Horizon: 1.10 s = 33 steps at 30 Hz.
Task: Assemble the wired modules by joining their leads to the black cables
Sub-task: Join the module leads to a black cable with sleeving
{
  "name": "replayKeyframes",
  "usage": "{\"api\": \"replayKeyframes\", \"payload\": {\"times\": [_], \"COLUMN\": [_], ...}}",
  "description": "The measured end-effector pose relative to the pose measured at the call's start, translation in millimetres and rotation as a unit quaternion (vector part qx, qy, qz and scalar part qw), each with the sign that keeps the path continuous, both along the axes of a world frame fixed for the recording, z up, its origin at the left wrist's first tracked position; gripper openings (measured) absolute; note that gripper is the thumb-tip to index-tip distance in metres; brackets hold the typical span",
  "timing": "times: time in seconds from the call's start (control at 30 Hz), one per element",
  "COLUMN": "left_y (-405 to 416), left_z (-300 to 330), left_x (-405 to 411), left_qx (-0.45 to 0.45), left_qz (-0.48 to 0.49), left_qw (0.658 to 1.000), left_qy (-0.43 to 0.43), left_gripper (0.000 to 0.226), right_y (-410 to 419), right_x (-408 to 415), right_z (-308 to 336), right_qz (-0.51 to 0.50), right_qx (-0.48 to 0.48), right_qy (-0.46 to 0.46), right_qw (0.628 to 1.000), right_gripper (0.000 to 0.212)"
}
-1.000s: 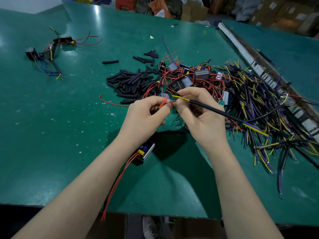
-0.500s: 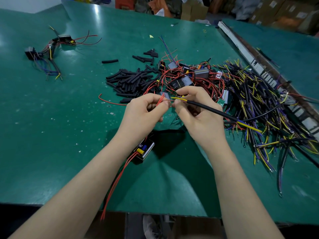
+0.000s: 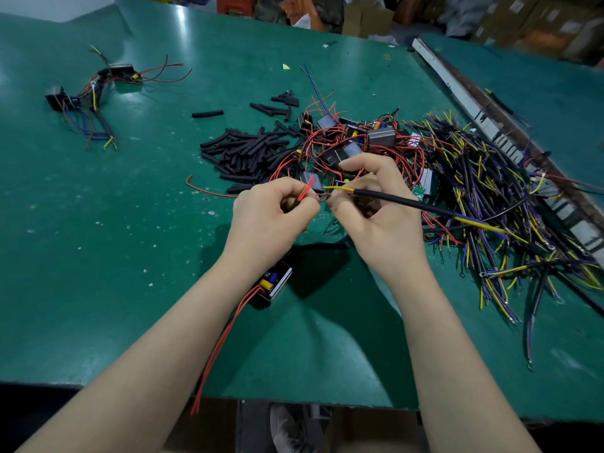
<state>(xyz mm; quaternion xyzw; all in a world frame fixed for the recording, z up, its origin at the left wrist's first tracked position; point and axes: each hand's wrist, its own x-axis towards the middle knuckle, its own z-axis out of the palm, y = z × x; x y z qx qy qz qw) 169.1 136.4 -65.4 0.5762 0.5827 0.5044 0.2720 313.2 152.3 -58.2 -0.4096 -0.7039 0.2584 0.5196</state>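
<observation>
Green matting covers the workbench [image 3: 98, 256], with cardboard boxes and clutter blurred along the far edge at twelve o'clock. At the centre of the view the person's left hand [image 3: 271, 214] pinches the tips of a few red leads [image 3: 305, 191], fingers curled round them; these leads run down under the wrist to a small open module [image 3: 276, 282] lying on the mat at about six o'clock from the hands. The right hand [image 3: 376, 210] grips a black cable [image 3: 402, 201], its yellow inner wire [image 3: 340, 189] poking out toward the red tips, close to them; whether copper is touching cannot be told.

Judging by the layout, the joint in hand is only being lined up or twisted, not finished. At ten o'clock, well apart from the rest, sits a small cluster of finished-looking assemblies [image 3: 91, 99], modules already tied to cables, so a few units seem done. Far more remains: a tangle of unjoined modules with red wires [image 3: 359, 148] just beyond the hands at twelve o'clock, a large heap of black cables with yellow and purple ends [image 3: 506, 197] from two to four o'clock, and a pile of short black sleeving pieces [image 3: 248, 148] at eleven o'clock, probably meant to cover each joint.
</observation>
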Motion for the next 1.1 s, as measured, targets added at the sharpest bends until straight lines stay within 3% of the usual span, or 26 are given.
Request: {"api": "replayKeyframes", "payload": {"times": [0.43,0.6,0.87,1.1], "left_y": [-1,-3,-2,-7], "left_z": [4,1,-1,2], "left_x": [2,1,2,4], "left_qx": [0.009,0.019,0.023,0.026], "left_qz": [-0.033,-0.043,-0.094,-0.162], "left_qw": [0.999,0.998,0.994,0.985], "left_qy": [0.008,0.03,-0.05,-0.062], "left_gripper": [0.009,0.009,0.026,0.024], "right_y": [-2,-1,-4,-3], "right_x": [1,5,5,6], "right_z": [6,3,10,12], "right_qz": [-0.003,-0.034,0.007,0.024], "right_qx": [-0.036,-0.011,-0.057,-0.089], "right_qy": [0.106,0.0,0.13,0.17], "right_qw": [0.994,0.999,0.99,0.981], "right_gripper": [0.041,0.015,0.019,0.018]}}
